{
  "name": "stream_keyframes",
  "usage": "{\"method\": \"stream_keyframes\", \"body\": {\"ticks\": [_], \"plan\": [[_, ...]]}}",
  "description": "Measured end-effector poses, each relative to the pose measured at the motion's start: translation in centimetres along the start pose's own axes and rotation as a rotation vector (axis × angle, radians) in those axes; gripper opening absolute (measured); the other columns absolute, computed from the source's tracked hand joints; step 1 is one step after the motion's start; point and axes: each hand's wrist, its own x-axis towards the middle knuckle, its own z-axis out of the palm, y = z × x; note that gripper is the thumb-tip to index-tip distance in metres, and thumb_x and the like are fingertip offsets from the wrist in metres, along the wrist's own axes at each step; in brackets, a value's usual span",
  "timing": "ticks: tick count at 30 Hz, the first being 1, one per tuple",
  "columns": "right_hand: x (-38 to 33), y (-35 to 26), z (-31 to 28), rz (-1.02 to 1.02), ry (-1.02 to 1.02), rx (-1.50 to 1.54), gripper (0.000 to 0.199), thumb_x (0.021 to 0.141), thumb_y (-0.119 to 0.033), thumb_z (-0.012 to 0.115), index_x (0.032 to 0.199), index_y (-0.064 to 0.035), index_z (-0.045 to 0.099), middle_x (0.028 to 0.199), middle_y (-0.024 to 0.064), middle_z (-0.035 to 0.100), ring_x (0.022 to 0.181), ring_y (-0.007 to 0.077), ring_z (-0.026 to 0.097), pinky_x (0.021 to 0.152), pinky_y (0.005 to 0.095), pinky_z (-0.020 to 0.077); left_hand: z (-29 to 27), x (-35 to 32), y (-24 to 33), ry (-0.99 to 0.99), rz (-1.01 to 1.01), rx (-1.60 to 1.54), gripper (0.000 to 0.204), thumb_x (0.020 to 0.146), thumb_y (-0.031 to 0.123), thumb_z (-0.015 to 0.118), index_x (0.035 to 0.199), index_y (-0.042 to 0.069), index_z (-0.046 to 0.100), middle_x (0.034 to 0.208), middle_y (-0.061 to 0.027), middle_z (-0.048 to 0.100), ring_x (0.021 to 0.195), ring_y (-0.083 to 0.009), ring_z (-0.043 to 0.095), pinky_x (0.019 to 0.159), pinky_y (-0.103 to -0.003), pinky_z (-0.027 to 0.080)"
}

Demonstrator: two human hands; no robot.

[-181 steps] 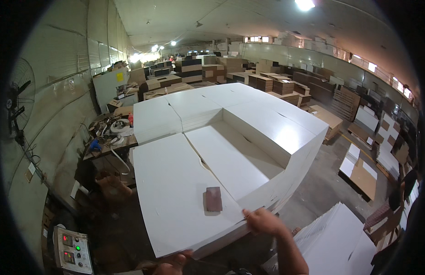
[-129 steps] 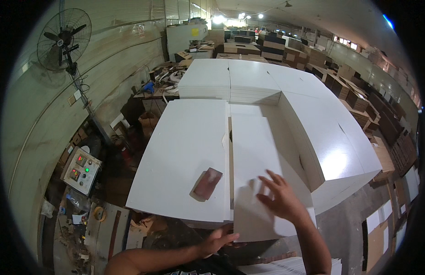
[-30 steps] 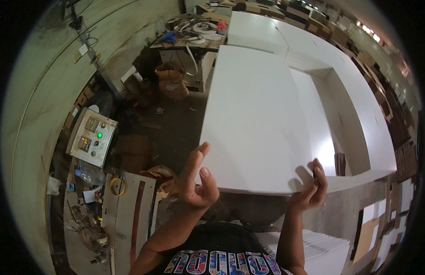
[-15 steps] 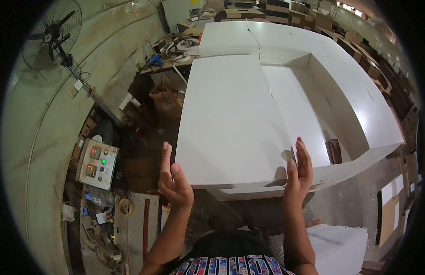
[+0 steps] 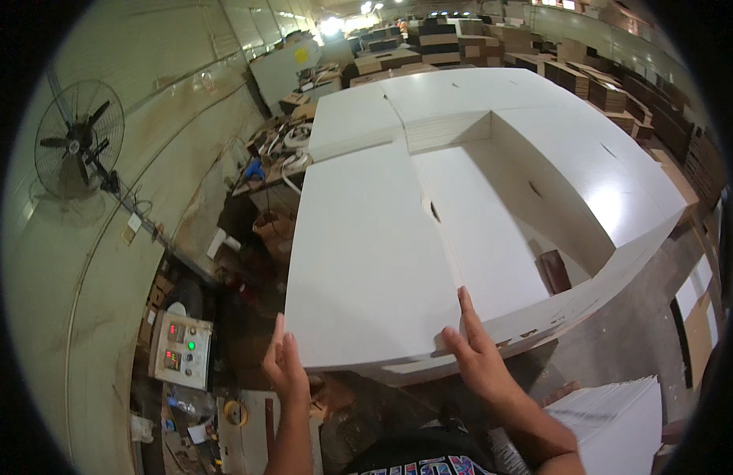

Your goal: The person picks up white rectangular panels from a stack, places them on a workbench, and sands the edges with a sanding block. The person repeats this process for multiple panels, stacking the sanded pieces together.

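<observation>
A tall stack of large white cardboard sheets (image 5: 366, 261) fills the middle of the view. My left hand (image 5: 286, 366) presses flat against the near left corner of the top sheets, fingers up. My right hand (image 5: 475, 356) lies against the near edge further right, fingers spread on the top sheet and thumb below. A small brown block (image 5: 554, 271) rests on a lower white sheet to the right, apart from both hands.
A control box with lit buttons (image 5: 179, 348) stands at lower left, a wall fan (image 5: 77, 144) higher up. A cluttered bench (image 5: 275, 150) lies behind the stack. Another white sheet stack (image 5: 619, 419) sits at lower right. Brown cardboard stacks (image 5: 588, 75) fill the hall beyond.
Earlier my right hand reached onto the top near the brown block. Both hands then came to the stack's near edge, and the brown block now lies on a lower sheet at right.
</observation>
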Motion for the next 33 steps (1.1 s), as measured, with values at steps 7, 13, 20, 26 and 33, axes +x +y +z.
{"method": "stream_keyframes", "body": {"ticks": [7, 13, 20, 26, 33], "plan": [[21.0, -1.0, -9.5, -0.461, 0.132, -0.662, 0.065, 0.112, -0.037, 0.079, 0.168, -0.0093, 0.062, 0.174, 0.0301, 0.059, 0.154, 0.0465, 0.064, 0.126, 0.0509, 0.0530, 2.1, -1.0, 1.1, 0.092, -0.108, -0.119, 0.062, 0.120, 0.024, 0.067, 0.174, -0.005, 0.056, 0.166, -0.0244, 0.067, 0.146, -0.0303, 0.069, 0.124, -0.044, 0.054], [45.5, 7.4, -9.0, 0.088, -0.169, 0.136, 0.095, 0.112, -0.060, 0.074, 0.177, 0.0058, 0.050, 0.183, 0.0287, 0.050, 0.168, 0.0443, 0.049, 0.140, 0.0516, 0.0370, 8.2, -6.0, 3.9, 0.605, -0.407, -0.235, 0.073, 0.121, 0.041, 0.069, 0.179, 0.005, 0.044, 0.173, -0.0212, 0.053, 0.155, -0.0373, 0.055, 0.129, -0.057, 0.048], [57.3, 12.1, -1.1, -0.140, 0.028, 0.010, 0.091, 0.103, -0.056, 0.082, 0.172, -0.0020, 0.059, 0.162, 0.0283, 0.072, 0.152, 0.0424, 0.068, 0.128, 0.0474, 0.0517, 10.7, -7.8, 8.0, 0.353, -0.682, -0.316, 0.078, 0.113, 0.047, 0.082, 0.179, 0.018, 0.050, 0.167, -0.0127, 0.065, 0.139, -0.0322, 0.070, 0.112, -0.051, 0.061], [60.8, 13.5, -0.8, -0.127, 0.015, -0.017, 0.076, 0.104, -0.046, 0.076, 0.157, 0.0069, 0.068, 0.144, 0.0222, 0.080, 0.130, 0.0301, 0.075, 0.114, 0.0424, 0.0572, 10.7, -6.6, 4.2, 0.522, -0.622, -0.400, 0.076, 0.118, 0.046, 0.069, 0.177, 0.003, 0.045, 0.170, -0.0202, 0.055, 0.153, -0.0371, 0.056, 0.129, -0.058, 0.048], [57.0, 13.6, -4.0, -0.140, 0.050, -0.022, 0.066, 0.102, -0.043, 0.076, 0.140, 0.0102, 0.069, 0.122, 0.0165, 0.076, 0.112, 0.0239, 0.067, 0.100, 0.0412, 0.0555, 5.8, -4.1, 2.8, 0.438, -0.542, -0.574, 0.073, 0.113, 0.046, 0.072, 0.169, 0.002, 0.058, 0.163, -0.0149, 0.065, 0.144, -0.0374, 0.063, 0.122, -0.052, 0.050]]}}
